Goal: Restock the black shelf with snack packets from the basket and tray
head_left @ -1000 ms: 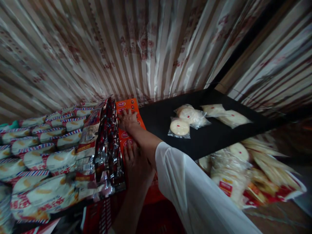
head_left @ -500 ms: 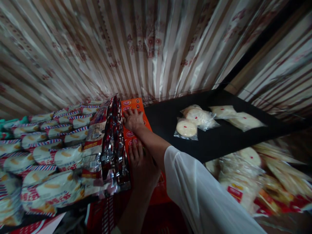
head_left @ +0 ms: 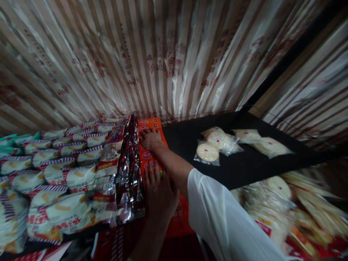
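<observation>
An orange printed strip of packaging [head_left: 147, 156] with repeated oval logos runs away from me toward the curtain; whether it is one sheet or overlapping packs I cannot tell. My right hand [head_left: 151, 139], at the end of a white sleeve, rests palm down on its far part with the fingers spread. Closer to me, my left hand [head_left: 161, 192] lies on the same packaging, fingers stretched forward and partly in shadow. Neither hand grips anything. Just left of both hands stands a tight row of shiny dark-red foil bags [head_left: 133, 166].
Left of the foil bags are rows of white snack bags [head_left: 80, 177]. Clear-wrapped pale round items [head_left: 207, 151] lie on the black surface [head_left: 185, 145] to the right. More wrapped food [head_left: 266, 203] sits at the lower right. A striped curtain [head_left: 174, 54] hangs behind.
The view has tilted up slightly, so everything sits a little lower. Both hands stay on the orange packaging in nearly the same places.
</observation>
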Action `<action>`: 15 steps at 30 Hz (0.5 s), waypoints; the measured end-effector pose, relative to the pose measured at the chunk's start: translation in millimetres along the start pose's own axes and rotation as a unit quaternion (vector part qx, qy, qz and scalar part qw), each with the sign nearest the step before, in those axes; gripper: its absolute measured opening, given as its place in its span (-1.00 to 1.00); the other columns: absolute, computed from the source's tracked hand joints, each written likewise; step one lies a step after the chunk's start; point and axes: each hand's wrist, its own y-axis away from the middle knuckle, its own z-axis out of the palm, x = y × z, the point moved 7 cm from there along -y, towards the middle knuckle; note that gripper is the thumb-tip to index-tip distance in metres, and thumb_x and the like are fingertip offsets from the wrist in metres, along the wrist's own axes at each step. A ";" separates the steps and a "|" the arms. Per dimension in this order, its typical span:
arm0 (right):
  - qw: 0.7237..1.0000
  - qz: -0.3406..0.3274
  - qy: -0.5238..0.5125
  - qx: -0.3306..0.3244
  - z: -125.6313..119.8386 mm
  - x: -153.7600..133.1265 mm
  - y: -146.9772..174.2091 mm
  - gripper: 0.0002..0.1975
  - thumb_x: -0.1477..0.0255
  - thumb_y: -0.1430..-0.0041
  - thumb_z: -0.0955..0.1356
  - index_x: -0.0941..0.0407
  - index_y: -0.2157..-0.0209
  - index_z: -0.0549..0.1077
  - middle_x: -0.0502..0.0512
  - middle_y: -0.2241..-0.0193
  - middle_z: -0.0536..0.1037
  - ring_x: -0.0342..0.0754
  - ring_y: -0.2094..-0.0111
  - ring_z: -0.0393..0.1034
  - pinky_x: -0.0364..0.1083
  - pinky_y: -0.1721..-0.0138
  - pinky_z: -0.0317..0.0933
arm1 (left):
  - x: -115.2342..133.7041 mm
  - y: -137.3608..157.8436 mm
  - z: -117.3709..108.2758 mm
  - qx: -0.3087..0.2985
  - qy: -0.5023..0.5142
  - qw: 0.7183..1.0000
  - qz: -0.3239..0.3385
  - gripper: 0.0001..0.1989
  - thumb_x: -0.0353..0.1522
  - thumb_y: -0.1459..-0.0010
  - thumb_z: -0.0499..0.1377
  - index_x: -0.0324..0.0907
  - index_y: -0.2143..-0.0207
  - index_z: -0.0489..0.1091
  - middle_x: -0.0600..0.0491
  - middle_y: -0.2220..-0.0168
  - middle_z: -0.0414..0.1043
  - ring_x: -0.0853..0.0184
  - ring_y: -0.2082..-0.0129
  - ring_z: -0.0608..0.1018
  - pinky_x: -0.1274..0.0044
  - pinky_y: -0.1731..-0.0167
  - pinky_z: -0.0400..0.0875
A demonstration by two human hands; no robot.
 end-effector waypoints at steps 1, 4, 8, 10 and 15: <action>1.000 0.004 0.001 0.007 0.0 0.5 0.0 -0.55 0.21 -0.27 0.04 0.01 -0.03 0.35 0.10 -0.18 0.24 0.18 -0.20 -0.06 0.21 -0.11 -0.18 | -0.2 0.4 0.3 0.003 -0.002 1.000 0.003 -0.55 -0.28 -0.14 0.04 -0.29 -0.06 0.31 -0.21 -0.20 0.17 -0.02 -0.23 0.15 0.12 -0.15 0.10; 0.999 0.029 -0.002 0.027 2.5 4.5 2.1 -0.53 0.17 -0.26 0.05 -0.06 -0.10 0.28 0.06 -0.26 0.08 0.27 -0.28 -0.29 0.31 -0.13 -0.30 | -1.2 1.2 2.5 0.005 -0.006 1.000 0.013 -0.50 -0.26 -0.12 0.07 -0.28 -0.10 0.27 -0.21 -0.20 0.15 -0.01 -0.23 0.14 0.13 -0.15 0.10; 0.999 0.034 -0.004 0.004 10.4 5.4 2.2 -0.49 0.16 -0.24 0.05 -0.09 -0.18 0.17 0.09 -0.27 0.06 0.33 -0.29 -0.36 0.37 -0.11 -0.30 | -2.9 1.0 5.3 0.002 0.002 1.000 0.011 -0.48 -0.23 -0.12 0.07 -0.25 -0.12 0.24 -0.19 -0.21 0.14 -0.03 -0.24 0.13 0.12 -0.15 0.11; 0.999 0.035 -0.002 -0.012 11.8 5.3 0.8 -0.48 0.15 -0.25 0.03 -0.09 -0.20 0.15 0.08 -0.28 0.03 0.33 -0.29 -0.36 0.38 -0.10 -0.30 | -2.3 0.5 5.0 0.004 0.012 1.000 0.009 -0.46 -0.21 -0.12 0.07 -0.24 -0.13 0.23 -0.19 -0.21 0.15 -0.03 -0.24 0.13 0.12 -0.14 0.12; 0.999 0.026 -0.022 0.013 -1.6 9.4 1.0 -0.49 0.15 -0.27 0.01 -0.08 -0.19 0.16 0.03 -0.30 -0.03 0.20 -0.30 -0.30 0.27 -0.17 -0.30 | 0.4 -0.5 -2.2 0.028 0.030 0.999 -0.008 -0.52 -0.25 -0.15 0.05 -0.25 -0.10 0.27 -0.18 -0.20 0.16 0.00 -0.25 0.12 0.11 -0.16 0.10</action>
